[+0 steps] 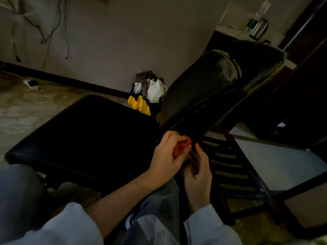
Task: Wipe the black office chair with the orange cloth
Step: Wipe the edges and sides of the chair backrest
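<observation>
From my station I see the black padded office chair [85, 131] fill the middle of the frame. Its seat is wide, smooth and very dark at centre left. The backrest leans to the upper right, w/ a dull grey shine and a stitched seam near its top.

The small orange cloth [182, 145] is bunched into a ball just right of centre, at the joint btw. seat and backrest, and seems to touch the chair there. The left hand [166, 156] grips it, fingers curled round it, so only part of the orange shows. The right hand [199, 167] is just beside, fingers close together and pointing up to the backrest's lower edge; if they pinch sth. I cannot tell.

Behind the chair, by the wall, lies a pile of white, grey and yellow clothes [148, 92]. A steel kettle [259, 29] stands at upper right.
</observation>
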`<move>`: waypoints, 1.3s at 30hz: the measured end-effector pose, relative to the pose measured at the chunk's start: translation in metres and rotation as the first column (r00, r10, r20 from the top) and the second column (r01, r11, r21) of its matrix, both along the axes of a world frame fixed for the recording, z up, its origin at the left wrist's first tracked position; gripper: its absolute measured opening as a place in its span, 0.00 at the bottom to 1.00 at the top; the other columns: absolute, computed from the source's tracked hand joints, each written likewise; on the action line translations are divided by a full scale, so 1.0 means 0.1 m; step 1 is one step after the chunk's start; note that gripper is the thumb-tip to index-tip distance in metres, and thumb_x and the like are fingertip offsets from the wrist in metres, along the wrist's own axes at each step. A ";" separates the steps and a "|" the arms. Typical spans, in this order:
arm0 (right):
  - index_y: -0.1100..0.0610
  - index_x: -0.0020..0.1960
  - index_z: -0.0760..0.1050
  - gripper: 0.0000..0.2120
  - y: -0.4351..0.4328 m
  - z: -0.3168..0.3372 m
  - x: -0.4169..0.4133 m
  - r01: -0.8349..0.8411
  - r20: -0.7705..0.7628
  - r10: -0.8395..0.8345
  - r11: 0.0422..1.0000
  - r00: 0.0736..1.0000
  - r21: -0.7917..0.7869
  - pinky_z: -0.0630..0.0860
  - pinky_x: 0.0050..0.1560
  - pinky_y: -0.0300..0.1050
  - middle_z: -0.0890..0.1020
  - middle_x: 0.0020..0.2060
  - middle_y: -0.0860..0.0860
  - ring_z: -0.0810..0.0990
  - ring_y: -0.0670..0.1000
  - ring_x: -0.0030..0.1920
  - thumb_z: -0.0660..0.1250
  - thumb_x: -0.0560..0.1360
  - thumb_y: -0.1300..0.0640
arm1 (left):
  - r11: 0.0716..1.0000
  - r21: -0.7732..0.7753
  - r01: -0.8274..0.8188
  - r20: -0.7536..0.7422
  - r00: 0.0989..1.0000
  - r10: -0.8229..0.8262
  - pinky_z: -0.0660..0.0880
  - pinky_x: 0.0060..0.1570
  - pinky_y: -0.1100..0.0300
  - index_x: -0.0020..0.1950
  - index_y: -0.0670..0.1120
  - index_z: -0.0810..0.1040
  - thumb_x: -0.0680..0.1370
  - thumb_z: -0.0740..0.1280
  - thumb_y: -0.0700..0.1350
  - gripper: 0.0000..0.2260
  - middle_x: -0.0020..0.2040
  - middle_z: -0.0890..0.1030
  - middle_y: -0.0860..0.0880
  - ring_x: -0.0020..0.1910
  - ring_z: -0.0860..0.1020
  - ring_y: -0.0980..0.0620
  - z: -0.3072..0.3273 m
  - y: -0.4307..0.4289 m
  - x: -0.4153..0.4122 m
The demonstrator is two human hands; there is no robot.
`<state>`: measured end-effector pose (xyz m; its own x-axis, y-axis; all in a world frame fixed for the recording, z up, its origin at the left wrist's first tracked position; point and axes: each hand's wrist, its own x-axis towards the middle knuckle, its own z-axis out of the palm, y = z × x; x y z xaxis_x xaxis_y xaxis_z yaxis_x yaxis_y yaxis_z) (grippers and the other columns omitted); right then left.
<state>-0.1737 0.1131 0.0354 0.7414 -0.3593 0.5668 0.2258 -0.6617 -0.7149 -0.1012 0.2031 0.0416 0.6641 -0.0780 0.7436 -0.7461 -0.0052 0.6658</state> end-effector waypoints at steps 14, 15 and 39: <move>0.37 0.67 0.59 0.36 0.10 0.00 -0.09 -0.031 -0.104 0.038 0.997 0.994 0.070 0.70 0.66 0.44 0.70 0.69 0.54 0.69 0.44 0.68 0.58 0.74 0.75 | 0.958 0.216 -0.191 0.136 0.977 0.164 0.74 0.29 0.60 0.50 0.46 0.67 0.75 0.64 0.49 0.09 0.51 0.69 0.51 0.41 0.72 0.54 -0.51 0.04 -0.05; 0.37 0.67 0.59 0.37 0.10 -0.02 -0.10 -0.036 -0.117 0.044 0.996 0.992 0.077 0.70 0.66 0.42 0.70 0.69 0.54 0.69 0.44 0.68 0.58 0.74 0.75 | 0.955 0.238 -0.176 0.125 0.981 0.150 0.73 0.30 0.60 0.50 0.47 0.67 0.74 0.64 0.49 0.09 0.51 0.69 0.51 0.41 0.73 0.54 -0.54 0.06 -0.03; 0.28 0.68 0.53 0.39 0.29 -0.40 -0.16 -0.034 -0.217 0.039 0.999 0.975 0.027 0.67 0.69 0.43 0.65 0.72 0.53 0.66 0.50 0.71 0.57 0.72 0.67 | 0.990 0.140 0.012 -0.094 0.996 0.001 0.75 0.35 0.55 0.49 0.43 0.74 0.77 0.65 0.47 0.08 0.46 0.74 0.47 0.38 0.75 0.53 -0.85 0.27 -0.09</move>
<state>-0.1894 0.1416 -0.0045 0.8587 -0.3409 0.3827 0.0874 -0.6384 -0.7647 -0.1105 0.2302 -0.0429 0.7293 -0.1811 0.6598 -0.6810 -0.0992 0.7255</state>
